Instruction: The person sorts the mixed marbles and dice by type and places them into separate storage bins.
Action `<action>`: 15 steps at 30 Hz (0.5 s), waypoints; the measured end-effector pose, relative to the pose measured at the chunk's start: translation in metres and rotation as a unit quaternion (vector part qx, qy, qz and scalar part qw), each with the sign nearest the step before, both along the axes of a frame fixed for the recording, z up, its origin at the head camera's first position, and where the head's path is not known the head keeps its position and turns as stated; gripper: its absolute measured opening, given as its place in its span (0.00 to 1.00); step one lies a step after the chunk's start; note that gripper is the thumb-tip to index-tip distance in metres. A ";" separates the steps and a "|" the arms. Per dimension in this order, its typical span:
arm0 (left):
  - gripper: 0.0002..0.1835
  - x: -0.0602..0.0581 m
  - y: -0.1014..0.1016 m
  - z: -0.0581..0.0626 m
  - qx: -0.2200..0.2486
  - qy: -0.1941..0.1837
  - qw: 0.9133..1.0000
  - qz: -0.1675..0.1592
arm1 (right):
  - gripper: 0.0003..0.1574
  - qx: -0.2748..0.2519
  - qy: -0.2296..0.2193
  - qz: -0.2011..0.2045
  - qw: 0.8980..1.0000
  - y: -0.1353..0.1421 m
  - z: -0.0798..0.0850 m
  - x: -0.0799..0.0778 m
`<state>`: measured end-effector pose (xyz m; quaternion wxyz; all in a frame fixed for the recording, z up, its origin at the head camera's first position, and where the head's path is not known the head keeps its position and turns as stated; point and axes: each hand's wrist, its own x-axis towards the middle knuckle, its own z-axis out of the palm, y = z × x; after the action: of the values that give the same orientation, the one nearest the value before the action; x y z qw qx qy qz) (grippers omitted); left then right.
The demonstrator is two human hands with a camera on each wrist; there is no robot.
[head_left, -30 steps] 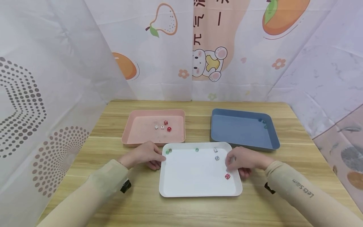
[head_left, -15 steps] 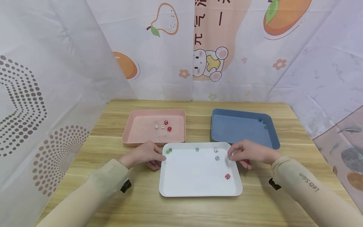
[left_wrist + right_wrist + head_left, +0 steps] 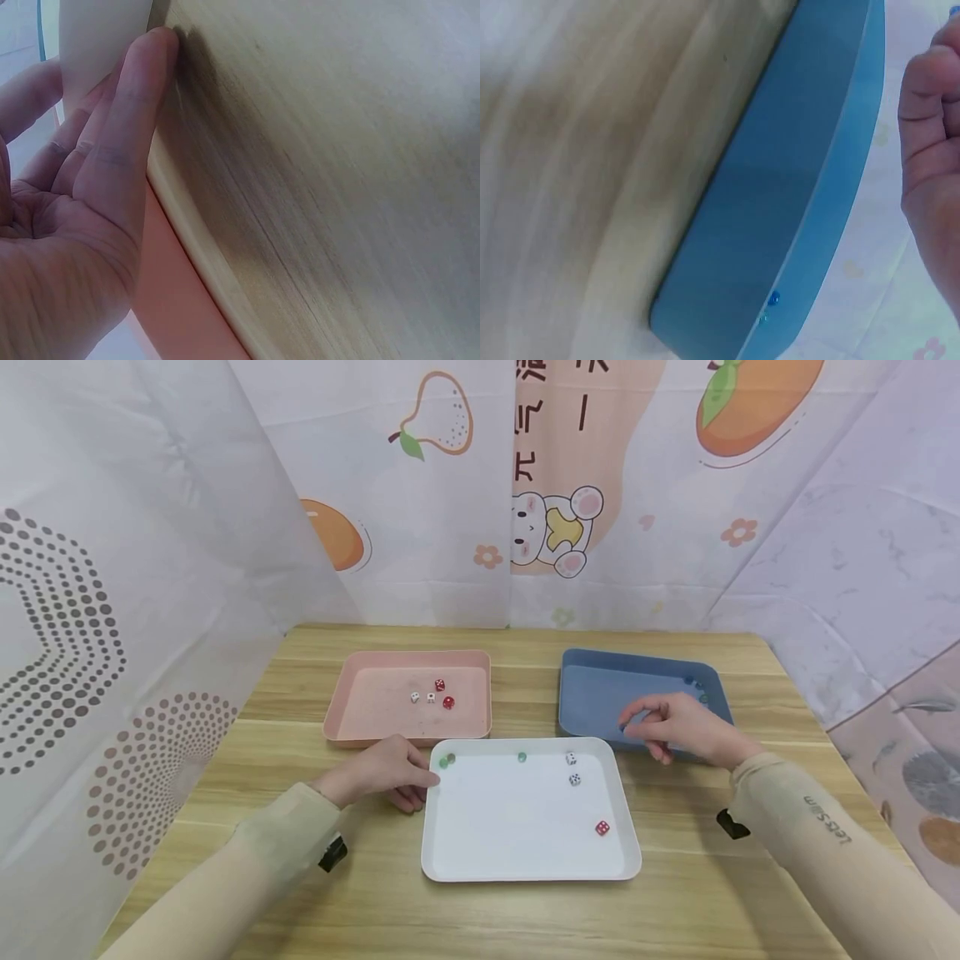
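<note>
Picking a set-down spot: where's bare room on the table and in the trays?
Free: the table in front of the white tray; the gap between pink tray and blue tray; the white tray's middle and near left. Crowded: the white tray's back side, with marbles and dice; the blue tray's near side, under the right hand.

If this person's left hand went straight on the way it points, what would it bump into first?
The left hand would immediately meet the shallow, white, rectangular, plastic-looking tray, whose left rim it grips.

Brt overall, wrist pics soft
</note>
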<state>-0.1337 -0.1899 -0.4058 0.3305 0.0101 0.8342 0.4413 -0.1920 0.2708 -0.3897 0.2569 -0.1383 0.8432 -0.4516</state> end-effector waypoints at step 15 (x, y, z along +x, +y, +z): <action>0.09 0.000 -0.001 -0.003 0.007 -0.002 1.000 0.007 | 0.20 0.048 0.071 -0.073 0.994 0.018 -0.005 -0.022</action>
<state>-0.1335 -0.1914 -0.4084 0.3287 0.0058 0.8305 0.4496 -0.2144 0.2886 -0.3949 0.1689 -0.0952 0.8880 -0.4169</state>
